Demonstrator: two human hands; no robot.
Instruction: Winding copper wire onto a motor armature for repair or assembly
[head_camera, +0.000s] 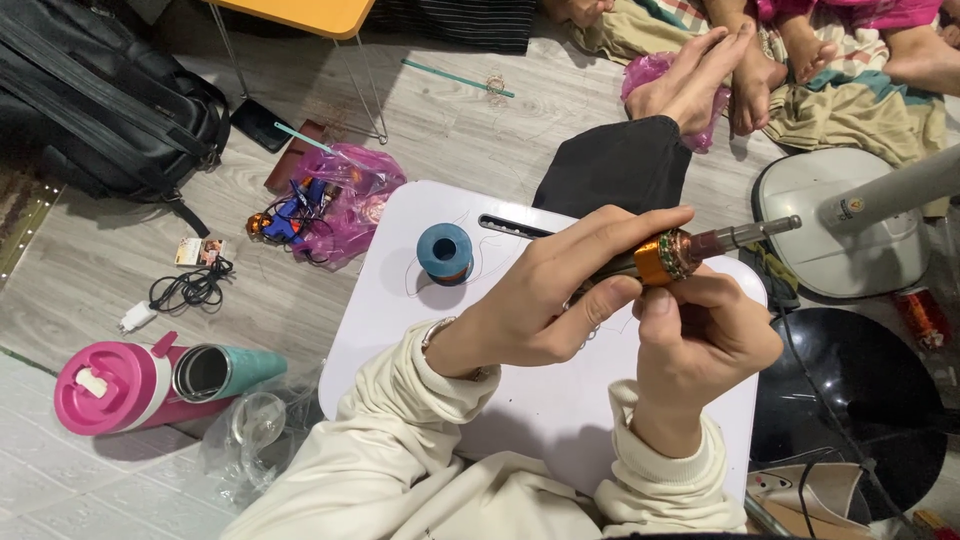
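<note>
Hands of the person meet over the white worktop (560, 400), near the centre of the view. The left hand (545, 295) comes in from 7 o'clock; its fingers (610, 232) are closed around the dark handle end of a small motor rotor (668, 254), which has an orange collar, copper winding and a metal shaft pointing toward 2 o'clock. The right hand (700, 335) comes from 5 o'clock and sits just below the rotor, with the thumb pressing on the orange collar and the other fingers curled together under it. Both arms wear cream sleeves.

On the worktop, at 10 o'clock from the hands, stands a blue spool (444, 253), apart from them. On the wooden floor toward 9 o'clock lies a pink plastic bag (350, 195) with small parts, and near it a black cable (190, 288). At 8 o'clock lie a pink bottle (110, 385) and a teal cup (225, 372), touching each other. A black backpack (100, 100) is at 10 o'clock. At 3 o'clock stands a grey fan base (850, 230).
</note>
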